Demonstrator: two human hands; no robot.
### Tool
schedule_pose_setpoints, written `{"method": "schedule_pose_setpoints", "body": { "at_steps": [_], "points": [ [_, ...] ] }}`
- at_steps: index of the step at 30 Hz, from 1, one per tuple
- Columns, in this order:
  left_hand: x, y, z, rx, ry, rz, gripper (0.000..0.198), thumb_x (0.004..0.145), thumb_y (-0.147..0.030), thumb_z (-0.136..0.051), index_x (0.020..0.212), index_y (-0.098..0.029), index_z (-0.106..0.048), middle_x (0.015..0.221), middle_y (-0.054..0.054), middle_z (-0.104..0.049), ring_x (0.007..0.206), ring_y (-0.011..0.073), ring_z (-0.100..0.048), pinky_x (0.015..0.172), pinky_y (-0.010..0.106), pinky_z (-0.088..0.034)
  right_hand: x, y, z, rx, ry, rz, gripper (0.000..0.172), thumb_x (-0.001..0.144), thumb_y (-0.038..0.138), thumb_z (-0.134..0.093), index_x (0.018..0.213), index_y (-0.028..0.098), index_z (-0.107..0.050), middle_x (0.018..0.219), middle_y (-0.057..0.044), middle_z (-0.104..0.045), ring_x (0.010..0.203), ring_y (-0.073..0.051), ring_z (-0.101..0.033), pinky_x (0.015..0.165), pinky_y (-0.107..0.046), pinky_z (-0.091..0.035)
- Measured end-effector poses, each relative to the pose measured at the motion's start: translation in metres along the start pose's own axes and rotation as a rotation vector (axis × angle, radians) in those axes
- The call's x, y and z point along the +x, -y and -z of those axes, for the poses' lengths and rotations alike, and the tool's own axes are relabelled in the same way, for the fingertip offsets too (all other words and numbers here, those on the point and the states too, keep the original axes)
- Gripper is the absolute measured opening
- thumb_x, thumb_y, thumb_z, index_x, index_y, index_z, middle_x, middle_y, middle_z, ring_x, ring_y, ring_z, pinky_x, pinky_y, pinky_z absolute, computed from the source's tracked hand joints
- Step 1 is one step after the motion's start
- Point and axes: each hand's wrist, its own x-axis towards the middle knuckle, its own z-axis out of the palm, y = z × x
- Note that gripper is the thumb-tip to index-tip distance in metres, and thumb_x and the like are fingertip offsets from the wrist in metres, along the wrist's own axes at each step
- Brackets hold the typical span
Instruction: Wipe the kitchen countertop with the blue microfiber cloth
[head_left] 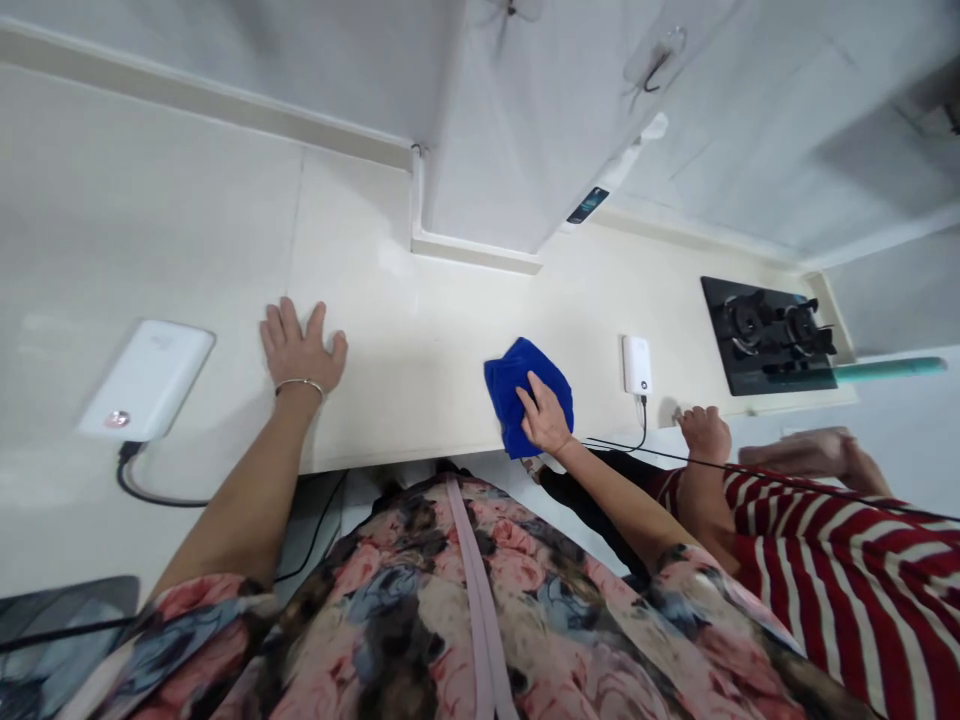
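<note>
My left hand (302, 352) lies flat on the pale countertop (397, 390), fingers spread and nothing in it, with a bangle at the wrist. To its right, near the counter's front edge, a folded blue cloth (514, 378) lies on the surface. My right hand (547, 418) presses down on this cloth from above, two of its fingers partly stretched over the fabric. Part of the cloth reaches the front edge. Whatever lies beneath it is hidden.
A large white power bank (157, 375) with a cable sits at left; a smaller one (637, 364) lies at right. Beyond is a black gas hob (772, 335). A person in a striped red shirt (840, 570) stands at right, one hand (705, 434) at the counter edge. A boxed wall section (487, 130) juts out.
</note>
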Motion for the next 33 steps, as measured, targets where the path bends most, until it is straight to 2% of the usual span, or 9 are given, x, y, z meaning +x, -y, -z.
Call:
{"method": "schedule_pose_setpoints", "body": {
  "at_steps": [3, 6, 8, 15, 19, 22, 26, 30, 33],
  "points": [
    [0.0, 0.0, 0.0, -0.017, 0.011, 0.016, 0.071, 0.097, -0.049, -0.046, 0.163, -0.025, -0.035, 0.177, 0.005, 0.003, 0.162, 0.0345, 0.009, 0.13, 0.064, 0.006, 0.012, 0.03, -0.006, -0.007, 0.021, -0.071, 0.06, 0.09, 0.017, -0.047, 0.15, 0.011, -0.05, 0.172, -0.019, -0.021, 0.161, -0.038, -0.015, 0.123, -0.065, -0.034],
    [0.0, 0.001, -0.001, 0.007, 0.008, 0.023, 0.07, 0.097, -0.048, -0.047, 0.163, -0.026, -0.035, 0.177, 0.004, 0.002, 0.162, 0.035, 0.007, 0.129, 0.064, 0.005, 0.04, 0.08, -0.015, 0.012, 0.053, -0.107, 0.066, 0.087, 0.019, -0.05, 0.153, 0.012, -0.048, 0.172, -0.016, -0.024, 0.161, -0.041, -0.001, 0.125, -0.072, -0.02],
    [0.0, 0.001, -0.002, 0.033, 0.008, 0.028, 0.07, 0.097, -0.048, -0.047, 0.162, -0.025, -0.036, 0.177, 0.006, -0.001, 0.162, 0.0353, 0.006, 0.129, 0.065, 0.004, 0.064, 0.111, -0.018, 0.038, 0.09, -0.118, 0.069, 0.087, 0.02, -0.052, 0.155, 0.012, -0.045, 0.172, -0.015, -0.026, 0.161, -0.043, 0.004, 0.125, -0.075, -0.013],
    [0.0, 0.001, -0.003, 0.006, 0.0, 0.025, 0.07, 0.096, -0.046, -0.05, 0.161, -0.023, -0.038, 0.177, 0.007, -0.003, 0.162, 0.0341, 0.005, 0.13, 0.061, 0.006, 0.145, 0.186, -0.024, 0.166, 0.23, -0.05, 0.072, 0.091, 0.024, -0.055, 0.16, 0.014, -0.038, 0.174, -0.015, -0.016, 0.161, -0.046, 0.001, 0.124, -0.077, 0.0],
    [-0.001, 0.0, -0.003, 0.051, 0.004, 0.029, 0.071, 0.096, -0.046, -0.05, 0.161, -0.021, -0.039, 0.177, 0.01, -0.007, 0.162, 0.0335, 0.003, 0.129, 0.06, 0.006, 0.155, 0.205, -0.025, 0.234, 0.171, 0.064, 0.068, 0.094, 0.026, -0.053, 0.16, 0.016, -0.039, 0.174, -0.012, -0.018, 0.161, -0.043, 0.001, 0.127, -0.074, -0.002],
    [-0.001, 0.0, -0.002, 0.071, -0.01, 0.019, 0.069, 0.097, -0.046, -0.048, 0.16, -0.02, -0.04, 0.176, 0.011, -0.009, 0.163, 0.033, 0.001, 0.13, 0.06, 0.004, 0.136, 0.191, -0.019, 0.256, 0.123, 0.165, 0.065, 0.096, 0.026, -0.05, 0.159, 0.019, -0.041, 0.173, -0.008, -0.025, 0.162, -0.04, -0.005, 0.131, -0.066, -0.008],
    [-0.001, -0.001, -0.003, 0.088, -0.003, 0.025, 0.069, 0.097, -0.047, -0.047, 0.16, -0.02, -0.041, 0.176, 0.011, -0.009, 0.163, 0.0328, 0.002, 0.13, 0.06, 0.003, 0.097, 0.14, -0.008, 0.259, 0.118, 0.199, 0.059, 0.096, 0.023, -0.046, 0.155, 0.023, -0.049, 0.169, -0.004, -0.036, 0.161, -0.033, -0.017, 0.132, -0.058, -0.017],
    [-0.001, -0.002, -0.003, 0.11, -0.007, 0.039, 0.069, 0.097, -0.046, -0.048, 0.161, -0.021, -0.04, 0.176, 0.011, -0.009, 0.163, 0.0328, 0.001, 0.13, 0.059, 0.002, 0.069, 0.075, 0.003, 0.185, 0.153, 0.065, 0.062, 0.092, 0.021, -0.048, 0.155, 0.024, -0.05, 0.169, -0.005, -0.035, 0.16, -0.032, -0.018, 0.13, -0.061, -0.018],
    [-0.001, -0.001, -0.003, 0.121, -0.009, 0.041, 0.068, 0.098, -0.047, -0.047, 0.161, -0.023, -0.04, 0.176, 0.01, -0.009, 0.163, 0.0322, 0.001, 0.13, 0.059, -0.001, 0.065, 0.032, 0.005, 0.058, 0.128, -0.14, 0.065, 0.092, 0.023, -0.048, 0.158, 0.023, -0.045, 0.172, -0.007, -0.028, 0.16, -0.036, -0.016, 0.128, -0.065, -0.02]
  ]
}}
